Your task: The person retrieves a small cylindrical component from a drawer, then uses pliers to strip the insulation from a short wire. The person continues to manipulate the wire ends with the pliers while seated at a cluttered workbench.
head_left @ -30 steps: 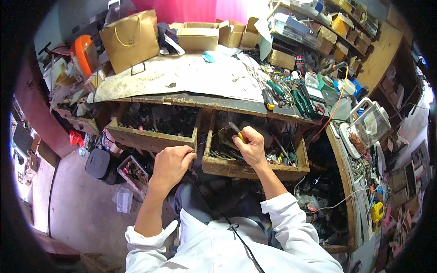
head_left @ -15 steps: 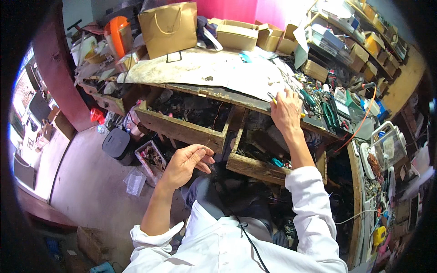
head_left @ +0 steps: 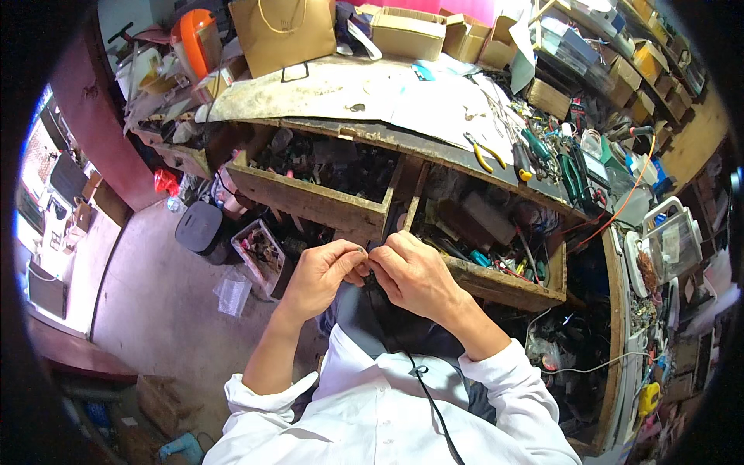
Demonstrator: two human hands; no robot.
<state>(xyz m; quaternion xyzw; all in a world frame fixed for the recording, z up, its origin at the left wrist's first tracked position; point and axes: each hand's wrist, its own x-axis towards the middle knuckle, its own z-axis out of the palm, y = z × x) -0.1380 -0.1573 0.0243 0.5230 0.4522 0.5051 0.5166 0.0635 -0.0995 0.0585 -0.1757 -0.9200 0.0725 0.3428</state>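
My left hand (head_left: 319, 273) and my right hand (head_left: 415, 273) meet in front of my lap, fingertips pinched together and almost touching. Half a second ago a thin wire rose from the left fingertips; between the closed fingers it is now too small and hidden to make out. Yellow-handled pliers (head_left: 486, 154) lie with their handles spread at the bench's front edge, beyond my right hand. Beside them rests a black-and-yellow handled tool (head_left: 522, 164). Just past my hands an open wooden drawer (head_left: 496, 282) holds jumbled tools and parts.
A second open drawer (head_left: 310, 203) juts out to the left, full of small parts. On the workbench (head_left: 341, 89) stand a paper bag (head_left: 283, 35) and open cardboard boxes (head_left: 407, 35). A black bin (head_left: 200, 226) and a box of scraps (head_left: 262, 256) sit on the floor.
My right hand has let go of the pliers on the bench and come back to meet my left hand. The wire above the left fingers no longer shows. The view has shifted slightly.
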